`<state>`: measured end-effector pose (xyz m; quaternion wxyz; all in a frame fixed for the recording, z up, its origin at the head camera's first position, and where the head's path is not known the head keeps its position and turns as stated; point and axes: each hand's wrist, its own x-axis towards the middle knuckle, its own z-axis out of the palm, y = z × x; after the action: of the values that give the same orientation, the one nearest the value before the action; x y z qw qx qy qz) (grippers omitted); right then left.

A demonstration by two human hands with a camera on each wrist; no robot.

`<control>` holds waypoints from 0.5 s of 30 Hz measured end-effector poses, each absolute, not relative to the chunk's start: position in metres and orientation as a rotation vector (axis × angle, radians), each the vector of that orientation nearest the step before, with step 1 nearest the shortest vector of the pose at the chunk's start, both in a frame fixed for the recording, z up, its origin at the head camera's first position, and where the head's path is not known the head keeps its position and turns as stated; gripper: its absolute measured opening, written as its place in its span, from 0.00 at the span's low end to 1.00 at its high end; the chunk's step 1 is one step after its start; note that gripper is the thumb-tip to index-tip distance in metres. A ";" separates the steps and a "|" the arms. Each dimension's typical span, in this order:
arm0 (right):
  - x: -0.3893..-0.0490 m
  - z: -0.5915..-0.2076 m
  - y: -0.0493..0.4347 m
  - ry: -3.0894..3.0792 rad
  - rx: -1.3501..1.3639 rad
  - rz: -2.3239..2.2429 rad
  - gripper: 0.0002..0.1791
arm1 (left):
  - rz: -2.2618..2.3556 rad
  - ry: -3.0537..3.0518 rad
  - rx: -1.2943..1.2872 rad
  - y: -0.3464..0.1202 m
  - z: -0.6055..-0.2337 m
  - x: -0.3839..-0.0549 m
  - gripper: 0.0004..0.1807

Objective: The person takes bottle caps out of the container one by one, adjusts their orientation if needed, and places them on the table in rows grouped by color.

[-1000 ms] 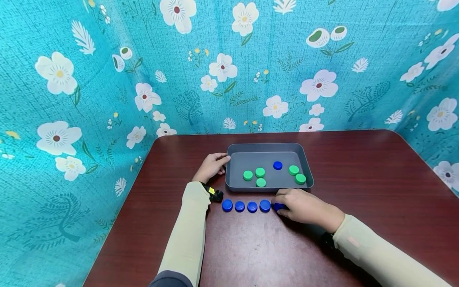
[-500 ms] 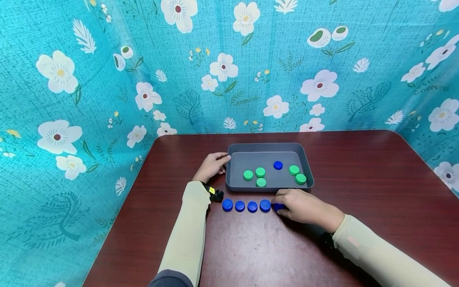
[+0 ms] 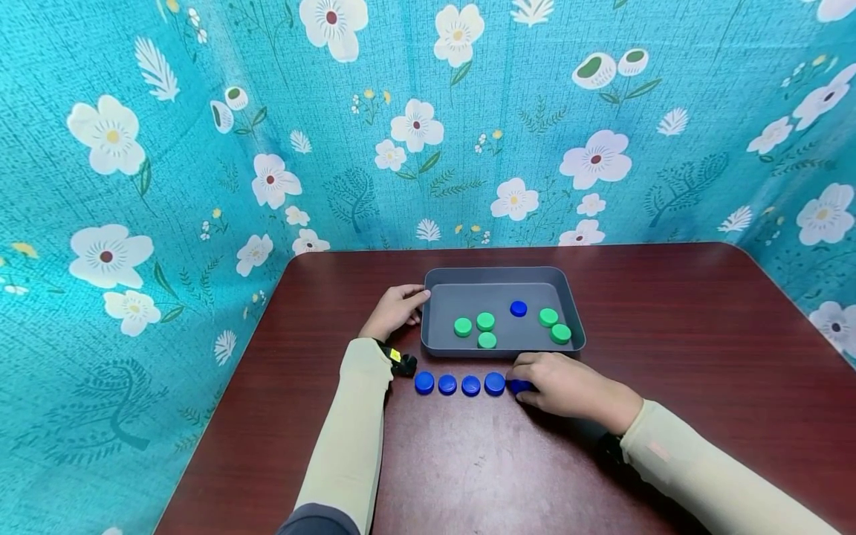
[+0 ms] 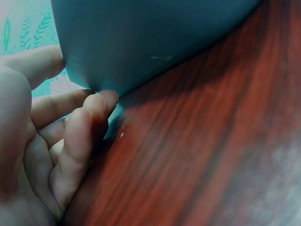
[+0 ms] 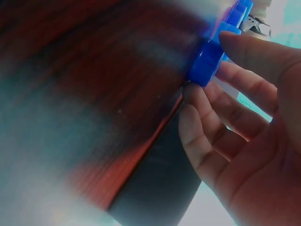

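My right hand [image 3: 558, 383] pinches a blue bottle cap [image 3: 520, 386] at the right end of a row on the table. In the right wrist view, the thumb lies against the top of this blue cap [image 5: 205, 63] and fingers are at its other side. More blue caps [image 3: 471, 386] continue the row leftward, just in front of a grey rectangular tray [image 3: 501, 276]. My left hand [image 3: 394, 310] grips the tray's left side. In the left wrist view, the thumb touches the edge of the tray wall [image 4: 141, 42], with curled fingers at its base.
Inside the tray lie several green caps [image 3: 485, 322] and one blue cap [image 3: 518, 308]. The dark red-brown table [image 3: 669, 319] reaches back to a turquoise floral curtain [image 3: 374, 134], which also hangs along the left and right.
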<state>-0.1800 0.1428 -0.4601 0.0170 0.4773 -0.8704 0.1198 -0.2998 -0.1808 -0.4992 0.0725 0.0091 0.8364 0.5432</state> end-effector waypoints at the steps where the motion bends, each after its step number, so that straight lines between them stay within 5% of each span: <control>1: -0.180 -0.460 0.143 -2.698 1.487 0.376 0.12 | 1.636 2.510 0.029 -0.181 -0.499 -0.300 0.28; 15: -0.180 -0.454 0.145 -2.772 1.452 0.353 0.16 | 1.625 2.500 0.023 -0.181 -0.498 -0.300 0.27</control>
<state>-0.1801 0.1449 -0.4535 -0.0038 0.4612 -0.8802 0.1120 -0.3003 -0.1812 -0.4977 0.0799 0.0075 0.8358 0.5431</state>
